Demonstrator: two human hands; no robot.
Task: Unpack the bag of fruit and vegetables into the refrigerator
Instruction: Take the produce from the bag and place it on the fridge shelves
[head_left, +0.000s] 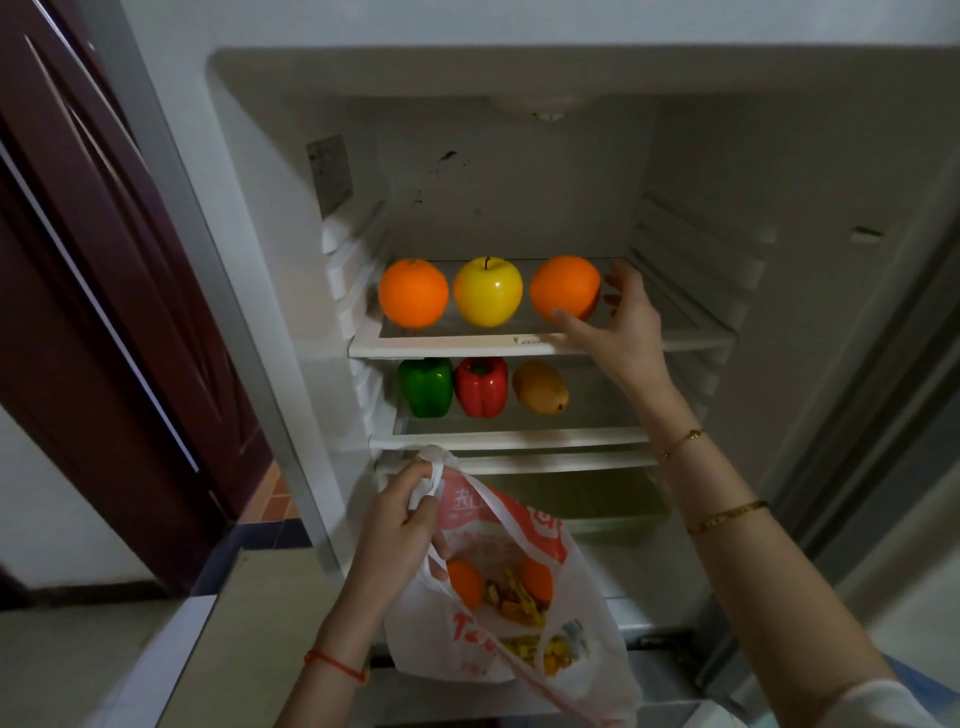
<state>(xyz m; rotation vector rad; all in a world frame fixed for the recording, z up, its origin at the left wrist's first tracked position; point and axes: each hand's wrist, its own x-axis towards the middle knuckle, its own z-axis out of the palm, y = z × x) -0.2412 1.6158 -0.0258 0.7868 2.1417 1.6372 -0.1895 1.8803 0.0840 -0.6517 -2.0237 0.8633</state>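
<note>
Sitting on the top shelf (447, 347) of the fridge, a round, bumpy orange (565, 287) is just right of a shiny yellow apple (487, 292). The right hand (621, 322) reaches up, fingers spread around that orange. Below the shelf, the left hand (400, 525) pinches the thin plastic bag (519, 613) by its handles.

One head-worn wide-angle view looks forward and down into the open fridge (519, 156) from close in front, both forearms reaching in from the bottom edge; no second view.
</note>
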